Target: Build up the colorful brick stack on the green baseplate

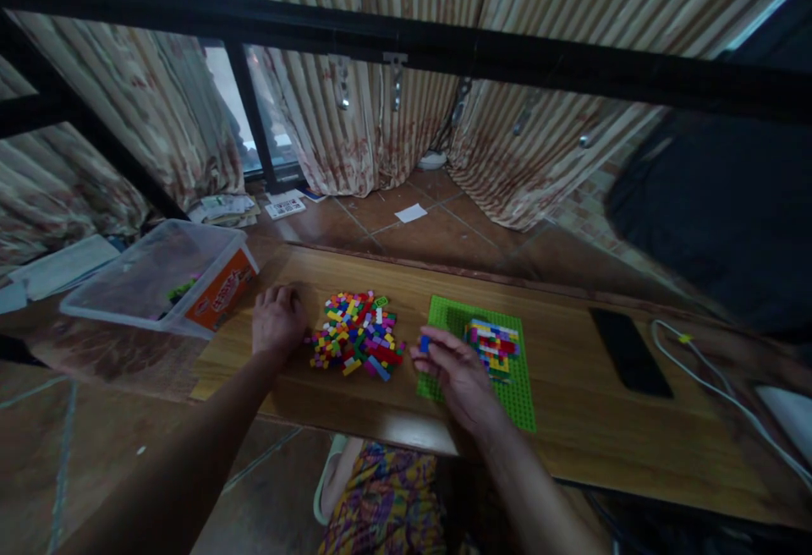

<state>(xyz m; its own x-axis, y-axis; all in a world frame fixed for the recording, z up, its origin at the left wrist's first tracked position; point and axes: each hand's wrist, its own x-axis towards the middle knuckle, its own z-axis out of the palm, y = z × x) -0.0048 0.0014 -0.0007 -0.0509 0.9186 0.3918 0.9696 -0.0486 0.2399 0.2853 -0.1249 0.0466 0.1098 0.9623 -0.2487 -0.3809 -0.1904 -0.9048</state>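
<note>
Right hand (460, 373) pinches small blue plastic brick (425, 343).

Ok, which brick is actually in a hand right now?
The small blue brick, pinched in the right hand's fingertips over the green baseplate. The others lie in the loose pile.

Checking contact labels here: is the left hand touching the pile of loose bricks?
Apart. The head view shows the left hand resting on the wooden table, with a strip of bare wood between it and the brick pile.
</note>
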